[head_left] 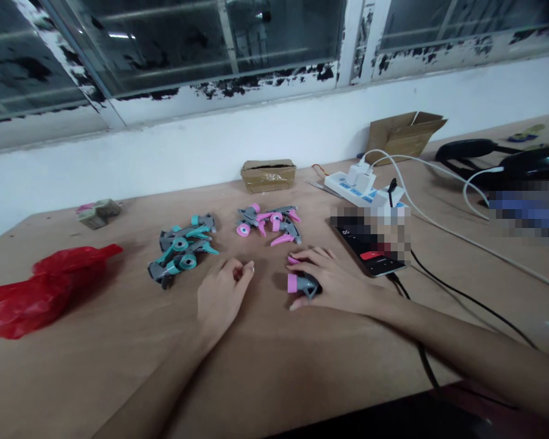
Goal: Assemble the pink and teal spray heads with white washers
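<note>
In the head view my right hand (336,277) is closed around a pink-and-grey trigger spray head (305,285), its pink collar pointing left. My fingers cover part of its trigger and body. Left of it, my left hand (222,296) rests on the table with curled fingers and thumb drawn together; nothing shows in them. Several teal-and-grey trigger spray heads (179,245) lie in a cluster beyond and left of my left hand. Behind the gap between my hands, several pink-and-grey trigger spray heads (269,222) form another pile.
A red plastic bag (50,289) lies at left, near small blocks (98,213). A small taped carton (268,175) stands by the wall. To the right are a phone (370,250), a power strip (357,192) with cables, an open cardboard box (405,137) and a black object (531,167).
</note>
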